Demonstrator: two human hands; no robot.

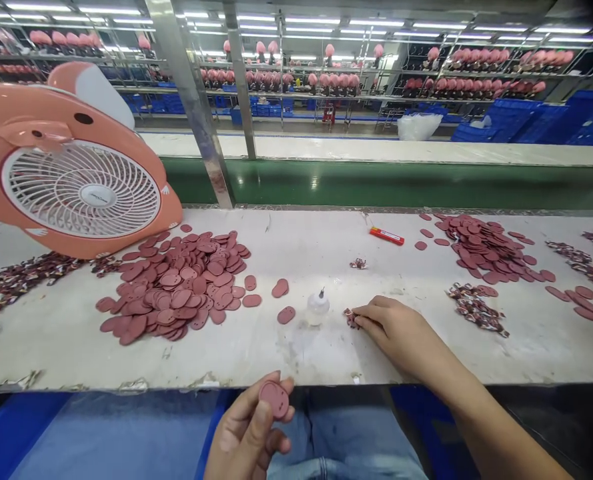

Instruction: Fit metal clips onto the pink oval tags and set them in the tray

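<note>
Evidently, from my remote seat, the left hand (243, 435) at bottom centre has its grip closed on 1 maroon disc (275, 399) between thumb and fingers, probably to show its holed face. Its long axis seems to slant from upper left to lower right, holes toward the lower right. Right of centre, the right hand (395, 330) has its fingertips at a patterned cluster (349, 318) on the desk (256, 353), likely set beside the white bottle (318, 309) for easy reach; I cannot tell whether that nearly closed grip holds a piece.
</note>
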